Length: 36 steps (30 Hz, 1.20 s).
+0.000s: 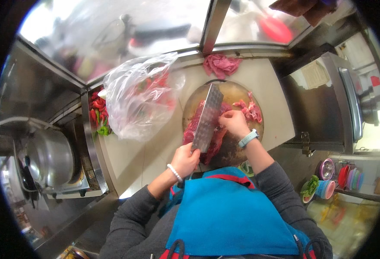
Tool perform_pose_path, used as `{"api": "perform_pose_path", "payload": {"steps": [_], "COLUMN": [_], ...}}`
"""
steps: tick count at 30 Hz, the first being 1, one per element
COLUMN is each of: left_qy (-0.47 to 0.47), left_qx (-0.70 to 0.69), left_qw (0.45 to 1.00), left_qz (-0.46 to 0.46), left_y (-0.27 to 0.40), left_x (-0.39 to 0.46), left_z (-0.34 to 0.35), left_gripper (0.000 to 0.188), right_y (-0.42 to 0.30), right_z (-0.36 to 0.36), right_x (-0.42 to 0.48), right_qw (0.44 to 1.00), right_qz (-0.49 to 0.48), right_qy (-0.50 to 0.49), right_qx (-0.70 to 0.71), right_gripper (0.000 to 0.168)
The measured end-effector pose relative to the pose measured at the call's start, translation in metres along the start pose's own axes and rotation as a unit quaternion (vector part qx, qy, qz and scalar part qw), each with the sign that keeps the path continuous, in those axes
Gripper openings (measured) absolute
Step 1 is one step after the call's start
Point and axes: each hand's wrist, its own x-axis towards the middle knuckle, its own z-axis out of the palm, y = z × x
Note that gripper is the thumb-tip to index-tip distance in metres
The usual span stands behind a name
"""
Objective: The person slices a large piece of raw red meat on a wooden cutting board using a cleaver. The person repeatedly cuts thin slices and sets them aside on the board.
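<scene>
My left hand point(185, 158) grips the handle of a cleaver point(207, 119) with a broad, dimpled blade. The blade lies over a large piece of raw red meat point(195, 126) and hides part of it. On the blade's right, my right hand point(237, 122) has its fingertips pinched at the meat's edge. Under the meat is a round, worn chopping board point(233, 153). Smaller meat trimmings point(251, 111) lie on the board, just beyond my right hand.
A clear plastic bag point(141, 103) with red contents sits on the left counter. Beside it are red and green peppers point(99, 111). A crumpled pink bag point(221, 64) lies behind the board. A large metal pot point(49, 157) stands far left; a metal cabinet point(313, 113) is at right.
</scene>
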Motion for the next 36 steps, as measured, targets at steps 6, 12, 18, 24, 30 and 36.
{"api": "perform_pose_path", "payload": {"steps": [6, 12, 18, 24, 30, 36], "left_qy": [0.012, 0.011, -0.044, -0.078, -0.084, -0.015], "left_qx": [-0.022, 0.018, 0.071, 0.009, 0.007, 0.008], "left_qw": [1.000, 0.998, 0.996, 0.995, 0.996, 1.000], "left_qz": [0.008, 0.063, 0.023, -0.069, -0.039, -0.021], "left_y": [0.000, 0.022, 0.024, 0.014, 0.024, 0.026], "left_x": [0.022, 0.059, 0.045, 0.015, 0.043, 0.079], "left_z": [0.009, 0.006, -0.004, -0.016, 0.000, 0.029], "left_gripper": [0.014, 0.012, 0.012, 0.014, 0.012, 0.012], "right_y": [0.004, 0.010, 0.020, 0.022, 0.023, 0.018], "right_z": [0.000, -0.003, -0.009, -0.015, -0.022, -0.036], "right_x": [0.002, 0.005, 0.005, 0.002, 0.001, -0.007], "right_qw": [0.998, 0.991, 0.969, 0.944, 0.946, 0.924], "right_qz": [0.001, 0.050, 0.081, 0.099, 0.097, 0.071], "right_qy": [-0.030, -0.033, -0.067, -0.089, -0.118, -0.123], "right_qx": [0.053, 0.120, 0.222, 0.303, 0.287, 0.355], "right_gripper": [0.010, 0.013, 0.011, 0.008, 0.007, 0.006]}}
